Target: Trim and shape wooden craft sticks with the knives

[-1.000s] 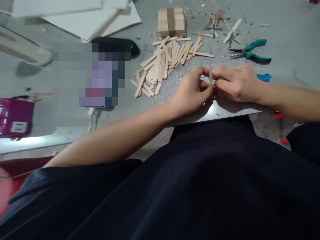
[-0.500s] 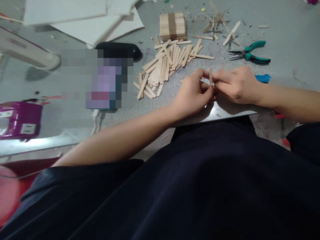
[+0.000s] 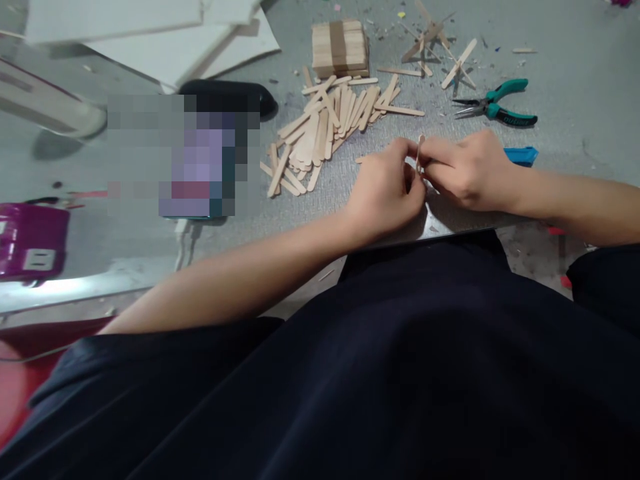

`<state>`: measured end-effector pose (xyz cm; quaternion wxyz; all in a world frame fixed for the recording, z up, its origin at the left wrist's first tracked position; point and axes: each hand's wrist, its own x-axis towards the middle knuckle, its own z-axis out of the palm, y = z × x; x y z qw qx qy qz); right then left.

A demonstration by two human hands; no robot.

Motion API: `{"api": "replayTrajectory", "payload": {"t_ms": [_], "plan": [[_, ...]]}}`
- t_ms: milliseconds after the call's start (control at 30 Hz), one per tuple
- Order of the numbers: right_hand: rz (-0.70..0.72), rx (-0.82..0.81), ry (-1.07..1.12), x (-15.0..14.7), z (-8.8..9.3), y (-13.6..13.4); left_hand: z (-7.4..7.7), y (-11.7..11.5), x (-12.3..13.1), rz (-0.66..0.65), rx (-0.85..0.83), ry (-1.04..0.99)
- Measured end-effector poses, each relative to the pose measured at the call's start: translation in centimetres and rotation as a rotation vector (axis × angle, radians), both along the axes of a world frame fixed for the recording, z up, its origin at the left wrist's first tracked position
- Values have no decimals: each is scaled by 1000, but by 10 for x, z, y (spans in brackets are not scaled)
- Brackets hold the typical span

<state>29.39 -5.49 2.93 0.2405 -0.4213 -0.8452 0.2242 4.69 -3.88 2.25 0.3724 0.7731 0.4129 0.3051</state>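
Between my two hands, near the table's front edge, stands a wooden craft stick (image 3: pixel 420 152), seen almost edge-on. My left hand (image 3: pixel 387 183) is closed on it from the left, thumb and forefinger bent round it. From the right, my right hand (image 3: pixel 465 167) pinches the same stick with its fingertips. The fingers hide much of its lower part. Beyond my left hand lies a loose pile of craft sticks (image 3: pixel 325 127). A banded bundle of sticks (image 3: pixel 340 50) sits behind that pile.
Teal-handled pliers (image 3: pixel 500 105) and a blue object (image 3: pixel 521 156) lie beyond my right hand. Crossed sticks (image 3: pixel 430 37) stand at the back. To the left are a blurred phone (image 3: pixel 200 167), a black case (image 3: pixel 227 97), white boards (image 3: pixel 150 40) and a purple box (image 3: pixel 33 240).
The stick between my hands has turned from its flat face to nearly edge-on. My left fingers have closed in a little. The whole view has shifted slightly.
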Motion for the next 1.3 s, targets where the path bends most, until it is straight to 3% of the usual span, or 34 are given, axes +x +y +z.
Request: {"api": "replayTrajectory", "payload": {"t_ms": [300, 467, 567, 667, 767, 867, 1100, 1300], "plan": [[5, -126, 122, -7, 1, -2, 2, -1, 2, 30, -32, -13], [-43, -126, 154, 1, 0, 3, 2, 4, 8, -14, -300, -205], [-85, -2, 158, 10, 2, 10, 8, 6, 10, 12, -427, -303], [-145, 79, 323, 14, 6, 18, 13, 6, 10, 26, -475, -362], [-214, 13, 608, 14, 6, 28, 13, 5, 10, 8, -493, -404], [-203, -21, 755, 14, 0, 37, 12, 5, 11, -29, -519, -429], [-239, -150, 832, 11, -8, 42, 14, 6, 12, -100, -590, -463], [-268, -134, 743, 8, -10, 39, 15, 6, 12, -96, -609, -468]]}}
